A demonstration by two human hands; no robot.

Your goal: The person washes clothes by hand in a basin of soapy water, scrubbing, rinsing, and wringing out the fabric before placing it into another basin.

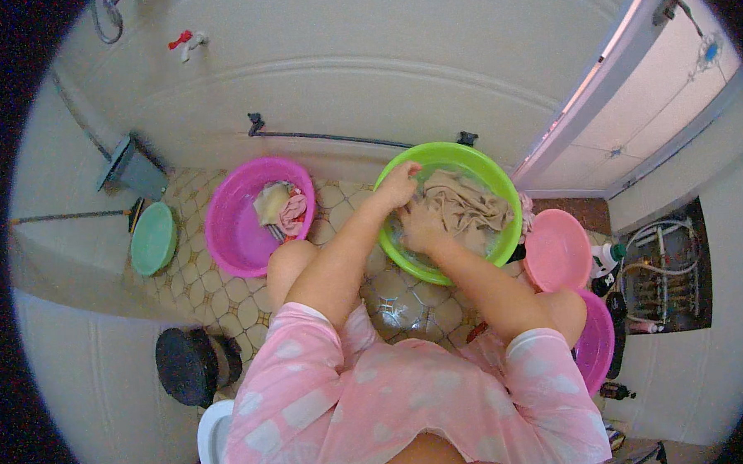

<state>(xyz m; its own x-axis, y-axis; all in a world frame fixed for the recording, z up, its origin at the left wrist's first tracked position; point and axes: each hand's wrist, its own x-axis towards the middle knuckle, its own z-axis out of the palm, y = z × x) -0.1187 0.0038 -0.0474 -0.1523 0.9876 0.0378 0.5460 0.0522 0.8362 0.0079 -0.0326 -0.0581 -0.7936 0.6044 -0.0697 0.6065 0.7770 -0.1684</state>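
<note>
A lime green plastic basin [511, 191] holds water and a soaked beige cloth [460, 200]. My left hand [400, 184] is over the basin's left side, its fingers bent near the rim; whether it grips anything is unclear. Just below it, my right hand [424, 228] reaches into the basin at the cloth's left edge, with its fingertips partly hidden. To the left, a magenta basin [235, 238] on the floor holds a small heap of pink, cream and red cloths [291, 214].
A pink basin [557, 249], a white bottle with a green cap [606, 259] and another magenta basin [597, 340] stand at the right. A mint green basin [154, 238], a grey bin [134, 171] and a black lidded bin [184, 367] are at the left. A dark wall bar [342, 135] runs behind.
</note>
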